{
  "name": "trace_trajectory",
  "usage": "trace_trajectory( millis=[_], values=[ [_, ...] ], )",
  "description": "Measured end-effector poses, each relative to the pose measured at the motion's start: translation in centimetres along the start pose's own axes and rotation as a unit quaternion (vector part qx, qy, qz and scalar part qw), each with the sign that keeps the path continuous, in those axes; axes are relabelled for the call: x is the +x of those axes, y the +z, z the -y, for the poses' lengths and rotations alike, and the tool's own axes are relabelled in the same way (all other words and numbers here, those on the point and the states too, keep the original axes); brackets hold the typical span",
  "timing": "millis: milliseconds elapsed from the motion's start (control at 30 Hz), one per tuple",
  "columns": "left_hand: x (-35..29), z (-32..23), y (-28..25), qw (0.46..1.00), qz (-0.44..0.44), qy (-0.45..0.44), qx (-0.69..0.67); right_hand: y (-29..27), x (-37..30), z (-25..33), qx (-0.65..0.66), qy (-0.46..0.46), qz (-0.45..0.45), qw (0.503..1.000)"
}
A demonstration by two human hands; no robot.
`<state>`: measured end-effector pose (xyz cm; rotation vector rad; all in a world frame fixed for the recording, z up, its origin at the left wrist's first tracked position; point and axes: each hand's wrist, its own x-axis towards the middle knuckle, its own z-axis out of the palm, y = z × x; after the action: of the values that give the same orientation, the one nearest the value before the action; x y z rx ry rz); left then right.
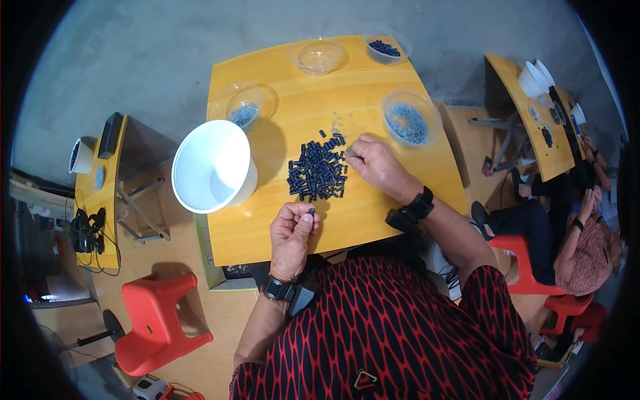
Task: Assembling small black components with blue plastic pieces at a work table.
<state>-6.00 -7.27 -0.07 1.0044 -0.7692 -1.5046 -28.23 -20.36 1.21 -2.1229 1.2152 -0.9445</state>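
Observation:
A heap of small black tube-shaped pieces (315, 172) lies in the middle of the yellow table (333, 90). At the heap's near side, my left hand (289, 239) is closed, pinching one small black piece (311, 212) between thumb and forefinger. My right hand (379, 165) is at the heap's right edge, thumb and fingers pressed together; whatever is between the fingertips is too small to name. A few tiny clear bits (338, 121) are scattered just beyond the heap.
A large white bucket (248, 179) stands left of the heap. Clear bowls hold silvery small parts (243, 115), more silvery parts (408, 125) and black pieces (385, 49); another clear bowl (317, 59) is at the back. A red stool (157, 313) stands left; people sit at the right.

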Motion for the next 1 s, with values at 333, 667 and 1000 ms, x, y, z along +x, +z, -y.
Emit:
trace_trajectory(
  millis=[333,667,1000],
  values=[
    [0.0,0.0,-0.2,0.998,0.003,-0.009,-0.058,-0.4,-0.7,0.7,-0.010,-0.025,-0.006,1.000],
    [-0.1,-0.1,0.7,0.998,0.007,-0.023,-0.052,0.3,-4.3,6.3,0.329,0.139,0.128,0.925],
    [-0.8,-0.4,0.7,0.998,0.019,-0.004,-0.060,2.0,-4.2,6.8,0.391,0.099,0.109,0.908]
  ],
)
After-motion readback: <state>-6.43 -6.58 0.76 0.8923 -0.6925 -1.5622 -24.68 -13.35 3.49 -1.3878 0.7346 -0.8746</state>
